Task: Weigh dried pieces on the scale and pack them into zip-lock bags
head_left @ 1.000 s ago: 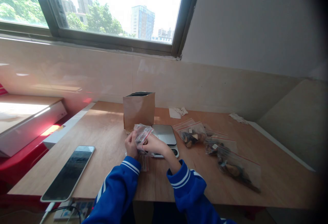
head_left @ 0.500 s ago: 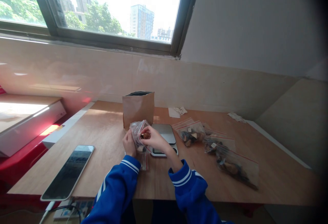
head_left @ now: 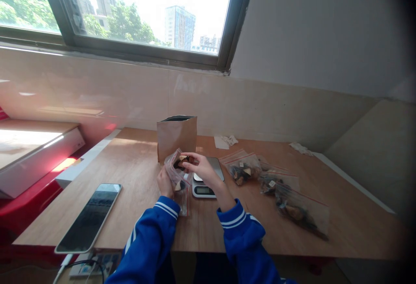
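Note:
My left hand (head_left: 164, 183) grips a small clear zip bag (head_left: 176, 174) with a red seal strip, holding it upright over the wooden table (head_left: 130, 175). My right hand (head_left: 199, 167) pinches a few dark brown pieces (head_left: 182, 160) at the bag's mouth. A small digital scale (head_left: 208, 179) lies just behind and to the right of my hands. A brown paper pouch (head_left: 177, 137) stands open behind the scale.
Several filled zip bags (head_left: 286, 197) lie in a row to the right. A smartphone (head_left: 89, 217) lies screen-up at the left front. Crumpled paper (head_left: 224, 142) rests near the tiled wall. A white box (head_left: 35, 158) sits at far left.
My right hand came out of the bag's side and rose to its mouth holding dark pieces. The bag tilted up and the scale's display came into view.

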Demonstrator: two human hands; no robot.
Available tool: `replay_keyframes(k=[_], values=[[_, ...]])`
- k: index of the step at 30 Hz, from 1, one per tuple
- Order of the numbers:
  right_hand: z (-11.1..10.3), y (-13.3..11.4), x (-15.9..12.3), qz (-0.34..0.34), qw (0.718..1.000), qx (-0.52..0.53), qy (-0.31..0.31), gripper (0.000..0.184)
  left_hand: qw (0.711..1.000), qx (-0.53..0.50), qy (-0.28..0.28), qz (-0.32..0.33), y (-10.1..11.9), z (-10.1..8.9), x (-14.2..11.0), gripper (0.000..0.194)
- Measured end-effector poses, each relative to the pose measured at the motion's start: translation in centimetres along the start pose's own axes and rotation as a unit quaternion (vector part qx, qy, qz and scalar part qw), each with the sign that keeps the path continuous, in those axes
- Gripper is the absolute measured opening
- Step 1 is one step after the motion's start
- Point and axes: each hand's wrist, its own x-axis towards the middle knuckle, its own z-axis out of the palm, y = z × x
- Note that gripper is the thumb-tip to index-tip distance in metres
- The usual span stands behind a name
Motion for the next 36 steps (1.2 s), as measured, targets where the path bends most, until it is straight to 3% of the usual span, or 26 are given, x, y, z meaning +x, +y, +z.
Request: replay_keyframes(k=[5,8,14,17,20,23,26,31,36], values=[[-1.3,-2.4,1.3,-0.029,0.992,0.120,0.012,0.049,0.998,0.030,0.015,-0.050,0.5,0.4,-0.5,0.039],[-1.8,-4.9,3.2,-0.072,0.989,0.122,0.034,0.050,0.997,0.043,0.038,-0.052,0.2,0.1,-0.3,0.040],[-0.7,-8.8,9.5,-0.225,0.968,-0.027,0.105,0.045,0.997,0.040,0.026,-0.057,-0.3,-0.1,0.0,0.044],[0.1,-9.0,12.7,-0.288,0.939,-0.152,0.115,0.037,0.997,0.042,0.028,-0.053,-0.6,-0.2,0.3,0.044],[0.4,-8.0,14.6,-0.318,0.908,-0.260,0.084,0.031,0.998,0.044,0.030,-0.034,-1.1,-0.4,0.6,0.044],[0.4,-6.5,14.9,-0.335,0.882,-0.329,0.038,0.030,0.998,0.058,0.028,-0.027,-1.3,-0.5,0.8,0.044],[0.4,-5.7,14.2,-0.344,0.869,-0.355,0.032,0.031,0.997,0.060,0.029,-0.029,-1.4,-0.5,0.9,0.044],[0.5,-6.0,13.1,-0.363,0.861,-0.356,0.026,0.030,0.998,0.055,0.026,-0.019,-1.4,-0.4,0.8,0.041],[0.8,-6.7,12.0,-0.336,0.848,-0.409,0.024,0.028,0.997,0.060,0.020,-0.034,-1.2,-0.2,0.6,0.034]])
